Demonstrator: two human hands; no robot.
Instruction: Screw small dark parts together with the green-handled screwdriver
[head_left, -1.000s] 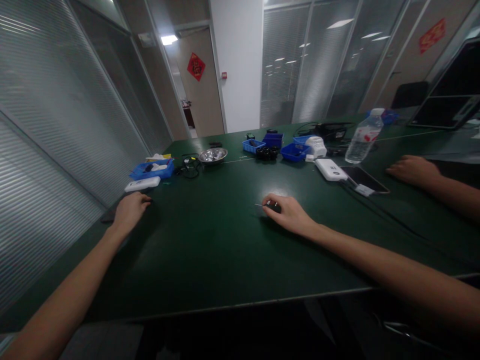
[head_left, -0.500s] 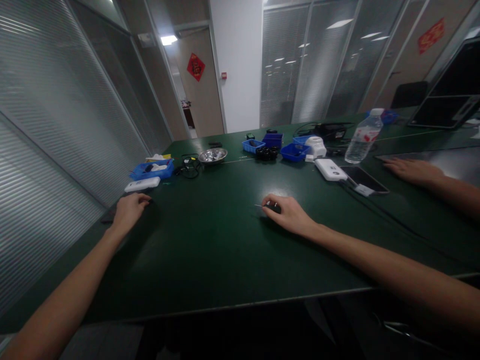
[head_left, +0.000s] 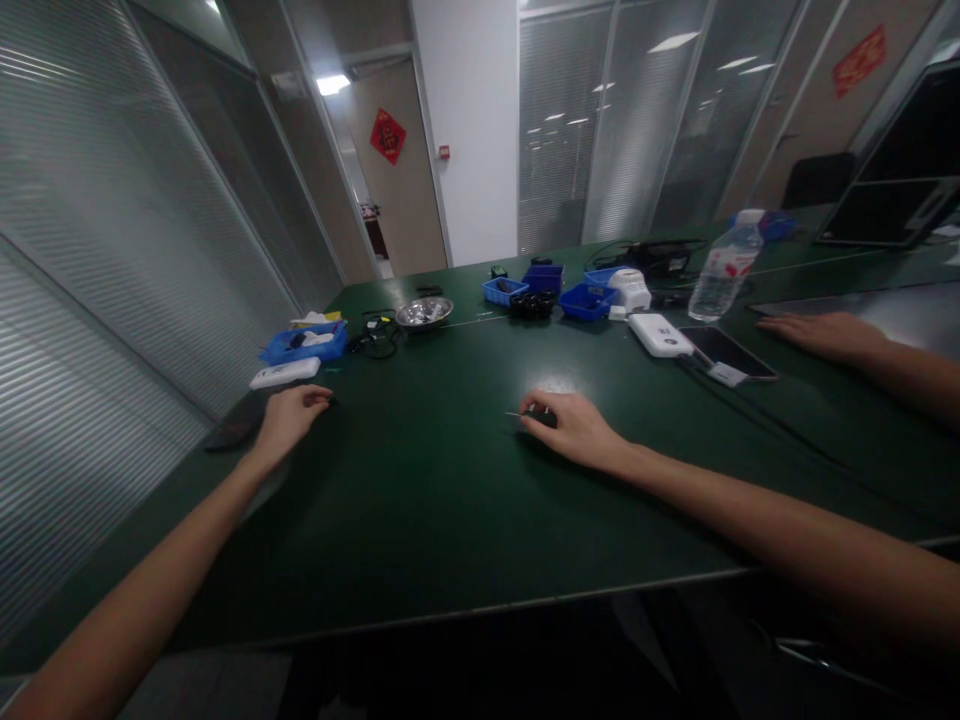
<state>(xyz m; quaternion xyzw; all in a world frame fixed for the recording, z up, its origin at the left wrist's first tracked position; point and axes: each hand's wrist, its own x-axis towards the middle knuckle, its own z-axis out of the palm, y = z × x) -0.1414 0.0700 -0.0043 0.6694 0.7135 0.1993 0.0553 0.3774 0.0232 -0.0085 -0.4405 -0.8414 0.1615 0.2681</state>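
Note:
My left hand is above the left part of the green table, thumb and fingers pinched together. A tiny dark thing shows at its fingertips, too small to name. Behind its wrist lies a dark flat slab like a phone, and just beyond the hand is a white flat device. In the middle, my right hand is closed round a small black-handled tool. Its thin metal shaft points left; most of the handle is hidden by my fingers.
Blue trays, a metal bowl and black cables stand farther back. To the right are a white power bank, a phone and a water bottle. Another person's hand rests at far right.
My left hand has moved right, away from the dark slab, still pinched, and more of the slab shows. My right hand has stayed nearly in place with the tool.

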